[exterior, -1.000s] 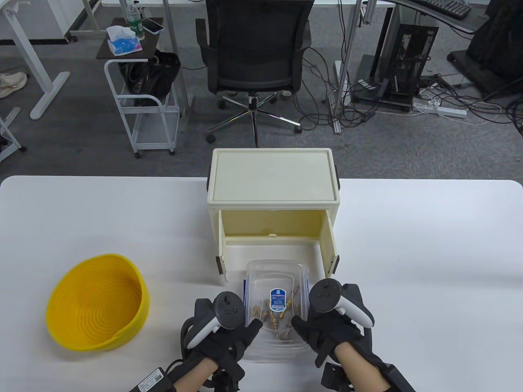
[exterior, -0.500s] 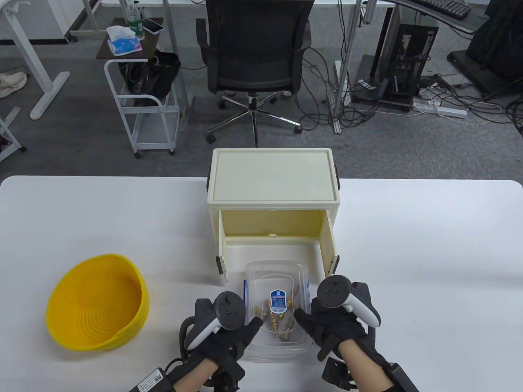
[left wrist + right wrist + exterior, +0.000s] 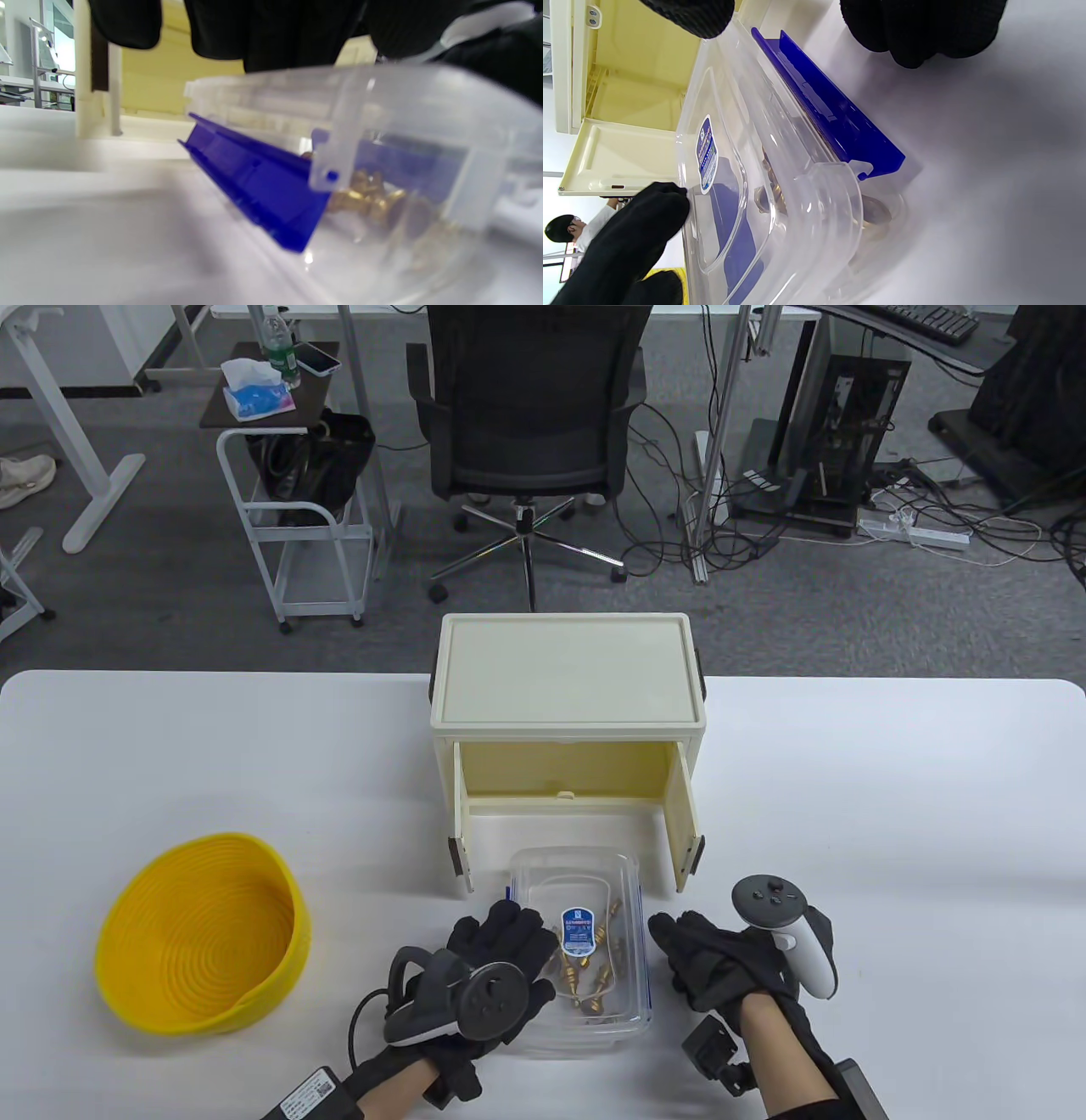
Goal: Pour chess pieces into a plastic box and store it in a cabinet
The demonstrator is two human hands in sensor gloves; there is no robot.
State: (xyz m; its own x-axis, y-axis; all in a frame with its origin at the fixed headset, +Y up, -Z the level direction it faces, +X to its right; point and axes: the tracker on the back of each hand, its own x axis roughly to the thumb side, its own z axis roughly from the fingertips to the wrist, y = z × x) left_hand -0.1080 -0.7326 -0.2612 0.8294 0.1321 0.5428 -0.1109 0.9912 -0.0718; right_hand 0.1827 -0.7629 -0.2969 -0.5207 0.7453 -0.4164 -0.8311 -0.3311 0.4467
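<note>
The clear plastic box [image 3: 594,882] with its lid on sits on the table before the open cream cabinet [image 3: 568,704]. Gold chess pieces [image 3: 585,976] lie inside it. My left hand [image 3: 509,925] rests palm down on the left part of the lid, fingers spread. My right hand [image 3: 679,942] lies open on the table just right of the box. In the left wrist view the left blue clip [image 3: 258,182] hangs open below the lid, with chess pieces [image 3: 369,199] behind it. In the right wrist view the right blue clip [image 3: 835,114] also stands open.
A yellow woven basket [image 3: 199,933] stands empty at the front left of the white table [image 3: 891,814]. The cabinet's two doors [image 3: 683,814] stand open on either side of the box's far end. An office chair [image 3: 526,415] stands beyond the table.
My left hand turned palm down and moved onto the lid. My right hand came off the box's right side and moved right, down to the table.
</note>
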